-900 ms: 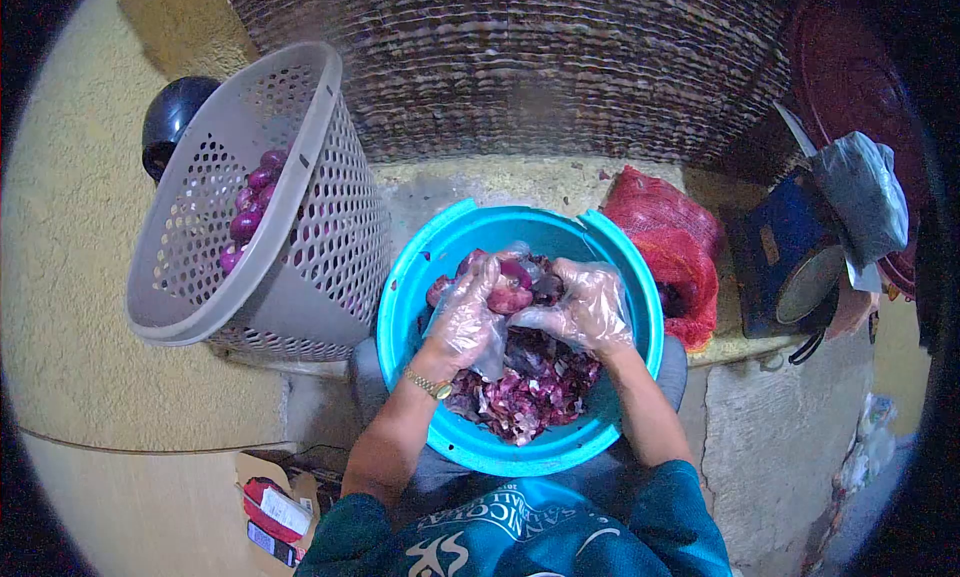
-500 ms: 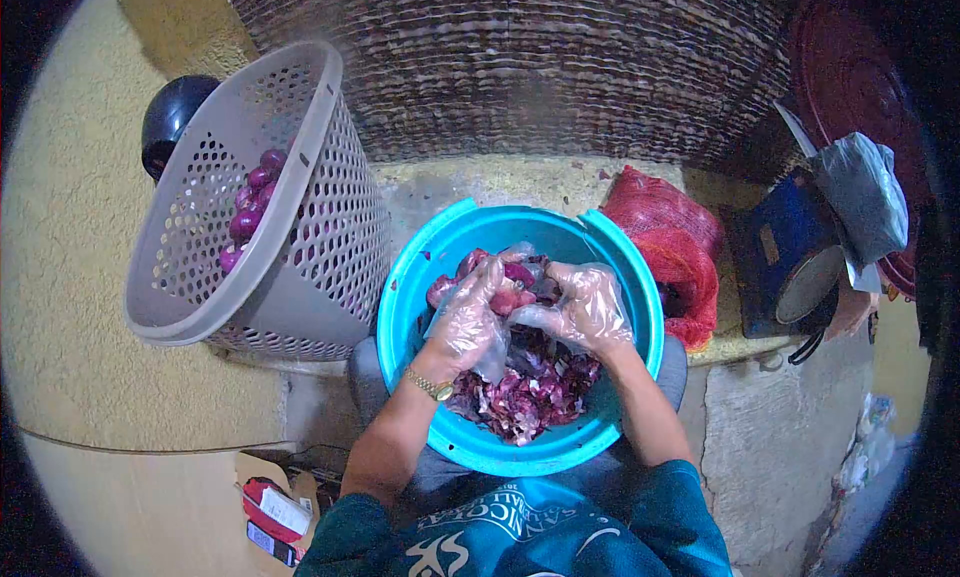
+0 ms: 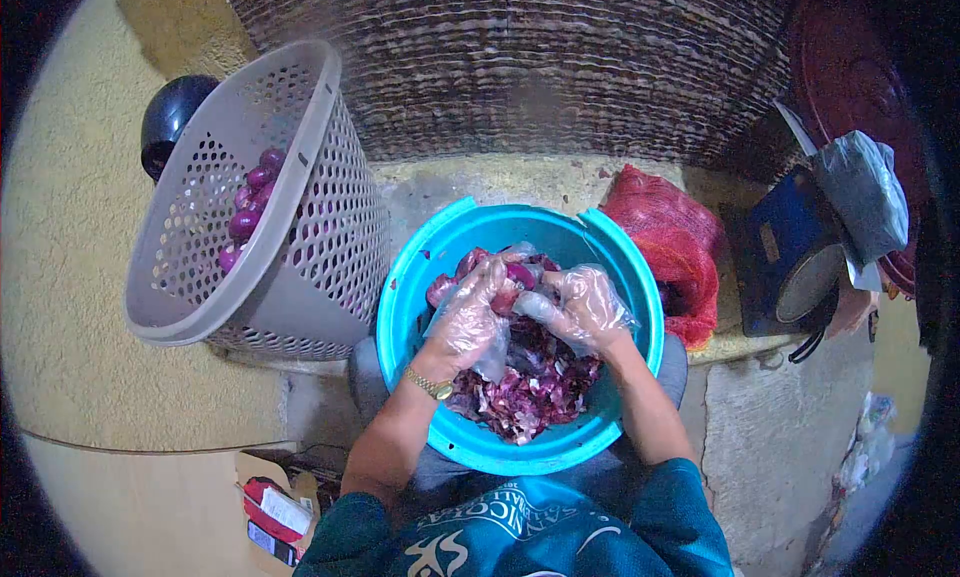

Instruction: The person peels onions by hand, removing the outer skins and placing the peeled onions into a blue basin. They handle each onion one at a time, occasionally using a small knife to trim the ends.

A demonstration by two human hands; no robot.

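Note:
Both my hands wear clear plastic gloves and meet over a turquoise plastic tub (image 3: 655,327) between my legs. My left hand (image 3: 470,319) is closed around a red onion (image 3: 505,299). From the other side, my right hand (image 3: 588,309) is curled with its thumb at the onion; its fingertips are partly hidden. Loose, papery onion skins (image 3: 530,392) pile up in the near part of the tub. More red onions (image 3: 440,289) lie beyond my left hand, partly covered by it.
At the left, a tilted grey perforated basket (image 3: 335,247) holds several red onions (image 3: 246,222). A red mesh sack (image 3: 665,227) lies just behind the tub on the right. Farther right stand a blue weighing scale (image 3: 790,237) and a grey plastic bag (image 3: 865,197). A textured wall (image 3: 540,77) closes off the back.
My right thumb has shifted slightly at the onion, and the right hand has tilted a little. The left hand keeps its grip in nearly the same place.

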